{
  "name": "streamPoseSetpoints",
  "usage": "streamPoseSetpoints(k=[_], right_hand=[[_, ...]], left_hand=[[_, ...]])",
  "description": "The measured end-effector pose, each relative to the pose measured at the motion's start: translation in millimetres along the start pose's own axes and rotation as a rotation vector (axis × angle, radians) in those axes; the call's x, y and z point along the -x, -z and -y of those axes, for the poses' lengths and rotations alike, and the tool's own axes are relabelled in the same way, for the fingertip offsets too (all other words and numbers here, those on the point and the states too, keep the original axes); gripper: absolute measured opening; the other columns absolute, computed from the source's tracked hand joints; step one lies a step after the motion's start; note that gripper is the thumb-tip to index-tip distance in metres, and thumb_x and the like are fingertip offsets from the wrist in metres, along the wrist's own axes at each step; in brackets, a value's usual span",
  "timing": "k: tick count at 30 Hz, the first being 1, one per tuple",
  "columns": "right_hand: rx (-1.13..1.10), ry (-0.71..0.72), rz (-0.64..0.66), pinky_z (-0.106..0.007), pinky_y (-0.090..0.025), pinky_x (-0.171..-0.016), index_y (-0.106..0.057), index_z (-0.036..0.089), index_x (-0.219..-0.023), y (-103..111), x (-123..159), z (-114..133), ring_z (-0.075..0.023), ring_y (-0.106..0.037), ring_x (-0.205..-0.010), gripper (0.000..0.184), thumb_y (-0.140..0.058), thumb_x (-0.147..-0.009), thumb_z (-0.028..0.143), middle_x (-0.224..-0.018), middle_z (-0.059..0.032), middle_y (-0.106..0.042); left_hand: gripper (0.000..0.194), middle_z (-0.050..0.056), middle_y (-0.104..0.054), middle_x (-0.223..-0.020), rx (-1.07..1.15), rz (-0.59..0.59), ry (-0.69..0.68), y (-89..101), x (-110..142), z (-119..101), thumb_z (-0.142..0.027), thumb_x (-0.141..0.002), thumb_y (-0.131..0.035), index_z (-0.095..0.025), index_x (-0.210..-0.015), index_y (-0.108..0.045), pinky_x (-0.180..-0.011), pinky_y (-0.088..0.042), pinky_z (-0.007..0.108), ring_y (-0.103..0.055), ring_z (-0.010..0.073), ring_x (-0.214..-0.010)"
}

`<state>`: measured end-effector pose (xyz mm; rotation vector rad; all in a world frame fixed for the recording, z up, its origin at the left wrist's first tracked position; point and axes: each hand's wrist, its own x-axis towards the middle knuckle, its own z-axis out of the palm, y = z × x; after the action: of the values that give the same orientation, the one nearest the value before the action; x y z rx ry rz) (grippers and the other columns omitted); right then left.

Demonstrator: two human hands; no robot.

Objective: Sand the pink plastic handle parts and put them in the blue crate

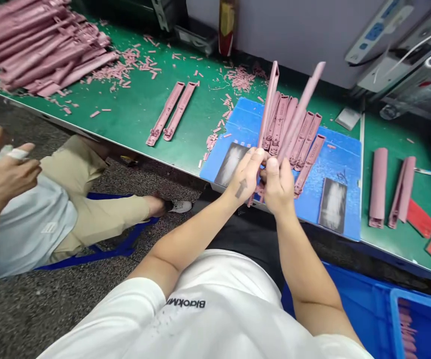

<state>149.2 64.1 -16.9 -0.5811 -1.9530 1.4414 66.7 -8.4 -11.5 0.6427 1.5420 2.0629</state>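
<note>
My left hand [246, 173] is closed around a long, narrow pink plastic piece [269, 107], which points up and away from me. In my right hand [278, 187] is a second long pink plastic piece [303, 107], tilted to the right. The two hands are close together over the front edge of a blue mat [342, 149]; the lower ends of both pieces are partly hidden by my fingers. Behind and beside them, several pink plastic pieces with detailed inner faces [308, 164] lie side by side on the mat.
Dark, worn abrasive-looking pads [332, 205] lie on the mat. Left on the green table [125, 119] are two pink pieces [170, 112], scraps and a large pile [39, 45]. A co-worker [24, 209] sits at left. Red pads [421, 218] and a blue crate [395, 319] are at right.
</note>
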Motion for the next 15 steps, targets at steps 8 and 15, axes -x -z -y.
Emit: streamPoseSetpoints(k=[8, 15], right_hand=[[0.040, 0.029, 0.035, -0.037, -0.063, -0.079, -0.064, 0.021, -0.124, 6, 5, -6, -0.0227, -0.071, -0.086, 0.063, -0.041, -0.114, 0.078, -0.102, -0.0080, -0.072], [0.073, 0.126, -0.068, -0.043, -0.062, -0.099, -0.058, 0.020, -0.133, -11, 18, -6, -0.0278, -0.072, -0.109, 0.060, -0.032, -0.116, 0.072, -0.117, -0.0113, -0.071]], left_hand=[[0.046, 0.009, -0.074, -0.115, 0.037, 0.070, 0.020, 1.3, 7, 13, -0.055, -0.116, -0.044, -0.021, -0.104, -0.073, -0.110, -0.060, 0.037, -0.072, 0.0235, -0.123], [0.049, 0.010, -0.063, -0.155, -0.066, 0.085, -0.093, -8.3, 20, 13, -0.056, -0.117, -0.038, -0.025, -0.150, -0.056, -0.134, -0.043, 0.041, -0.053, 0.0242, -0.157]])
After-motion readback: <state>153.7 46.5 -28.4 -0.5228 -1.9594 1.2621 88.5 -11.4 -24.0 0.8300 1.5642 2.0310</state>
